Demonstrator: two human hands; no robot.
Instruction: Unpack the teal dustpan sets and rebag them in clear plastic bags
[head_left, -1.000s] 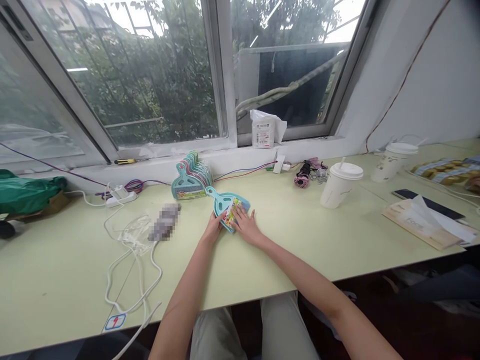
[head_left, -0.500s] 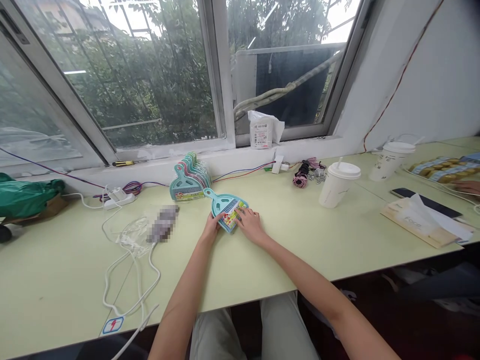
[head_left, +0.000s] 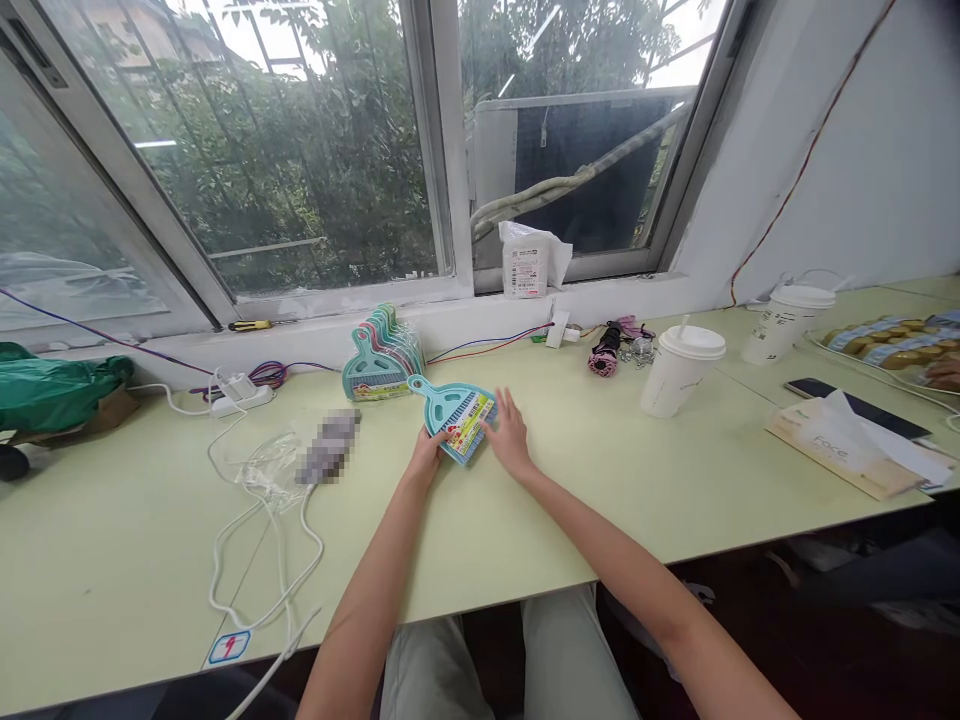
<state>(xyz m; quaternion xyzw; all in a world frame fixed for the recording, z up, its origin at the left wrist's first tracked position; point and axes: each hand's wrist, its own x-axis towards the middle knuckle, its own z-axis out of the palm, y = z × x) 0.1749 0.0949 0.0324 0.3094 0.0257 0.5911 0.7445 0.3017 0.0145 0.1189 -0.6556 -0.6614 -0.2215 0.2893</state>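
A small light-blue dustpan with a striped brush and a colourful paper label lies tilted over the table in front of me, its looped handle pointing to the upper left. My left hand grips its lower left edge, thumb on top of the label. At its right edge, my right hand is open with fingers stretched out; the thumb is close to the label, and whether it touches I cannot tell. Behind the handle stands a row of similar dustpans in blue, pink and green.
White cables, clear plastic wrapping and a blurred-out object lie left. A power strip sits behind. To the right are two lidded cups, a folded umbrella, a tissue pack and a phone.
My right hand has lifted off the label and moved slightly right, its fingers straightening and uncovering the label. My left hand keeps its hold on the dustpan.
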